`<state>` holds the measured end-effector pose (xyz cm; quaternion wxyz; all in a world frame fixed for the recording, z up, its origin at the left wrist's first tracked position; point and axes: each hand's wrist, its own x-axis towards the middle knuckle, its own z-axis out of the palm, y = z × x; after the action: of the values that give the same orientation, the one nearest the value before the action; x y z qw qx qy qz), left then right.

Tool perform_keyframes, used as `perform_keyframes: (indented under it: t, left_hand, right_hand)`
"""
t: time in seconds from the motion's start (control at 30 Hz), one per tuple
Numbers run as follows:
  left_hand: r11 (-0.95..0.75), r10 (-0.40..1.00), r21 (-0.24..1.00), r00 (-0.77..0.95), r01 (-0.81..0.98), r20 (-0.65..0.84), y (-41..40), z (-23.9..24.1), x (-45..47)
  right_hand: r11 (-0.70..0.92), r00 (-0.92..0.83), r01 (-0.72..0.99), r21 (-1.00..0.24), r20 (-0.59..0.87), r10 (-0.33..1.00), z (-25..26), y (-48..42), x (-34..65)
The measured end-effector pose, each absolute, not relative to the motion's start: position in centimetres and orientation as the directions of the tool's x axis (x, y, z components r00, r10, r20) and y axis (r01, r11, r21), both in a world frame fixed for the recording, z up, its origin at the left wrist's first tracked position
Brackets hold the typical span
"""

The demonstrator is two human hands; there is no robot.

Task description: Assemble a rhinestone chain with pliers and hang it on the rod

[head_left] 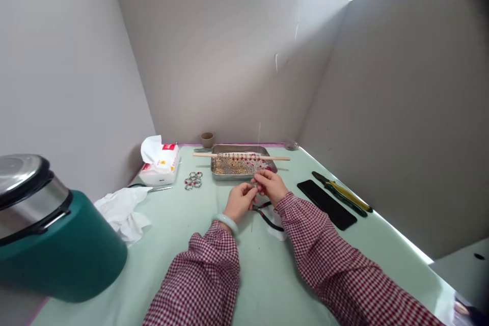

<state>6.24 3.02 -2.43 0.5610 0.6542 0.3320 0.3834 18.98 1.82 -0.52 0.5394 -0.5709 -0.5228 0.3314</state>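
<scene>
My left hand (240, 200), with a pale bangle (226, 222) at its wrist, is closed in a pinch. My right hand (270, 185) pinches right beside it, the fingertips of both almost meeting. A thin wire (259, 135) rises stiffly above the fingers, and a short end hangs below them; what else they hold is too small to make out. Under the hands lie pliers with black handles (272, 222) on a white tissue. Just beyond stands a metal tray (244, 177) of gold, silver and red beads. A wooden stick (280, 158) with beaded rings on it rests across the tray.
Several beaded rings (193, 181) lie left of the tray. Farther left are a tissue pack (160, 162), tweezers (162, 188), crumpled tissue (124, 211) and a green flask (72, 249). At right lie a black phone (326, 204) and yellow-handled cutters (346, 194). Grey partitions enclose the table.
</scene>
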Motion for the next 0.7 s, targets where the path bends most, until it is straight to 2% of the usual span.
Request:
perform_keyframes:
  t: [0.1, 0.17, 0.27, 0.37, 0.53, 0.7]
  left_hand:
    - [-0.128, 0.882, 0.991, 0.452, -0.047, 0.135, 3.1, -2.5, 6.2]
    - [-0.124, 0.901, 0.99, 0.41, -0.071, 0.143, 3.2, -2.5, 6.2]
    - [-0.136, 0.923, 0.988, 0.352, -0.08, 0.155, 3.3, -2.6, 6.3]
    - [-0.163, 0.928, 0.985, 0.33, -0.058, 0.173, 3.3, -2.9, 6.4]
    - [-0.212, 0.931, 0.977, 0.305, 0.006, 0.2, 3.5, -3.1, 6.3]
    - [-0.233, 0.937, 0.97, 0.284, 0.064, 0.206, 3.8, -3.0, 6.1]
  right_hand:
    - [0.101, 0.282, 0.406, -0.908, 0.23, 0.931, -0.5, 1.3, 20.0]
    - [0.069, 0.305, 0.553, -0.83, 0.278, 0.911, 0.2, 1.6, 21.5]
    - [0.015, 0.285, 0.769, -0.64, 0.363, 0.887, 1.6, 3.2, 24.1]
    - [-0.005, 0.179, 0.913, -0.407, 0.389, 0.904, 2.5, 5.8, 26.0]
    - [-0.007, 0.028, 0.997, -0.075, 0.288, 0.957, 2.7, 9.8, 26.8]
    - [0.001, -0.023, 0.993, 0.117, 0.185, 0.982, 3.0, 12.0, 27.5]
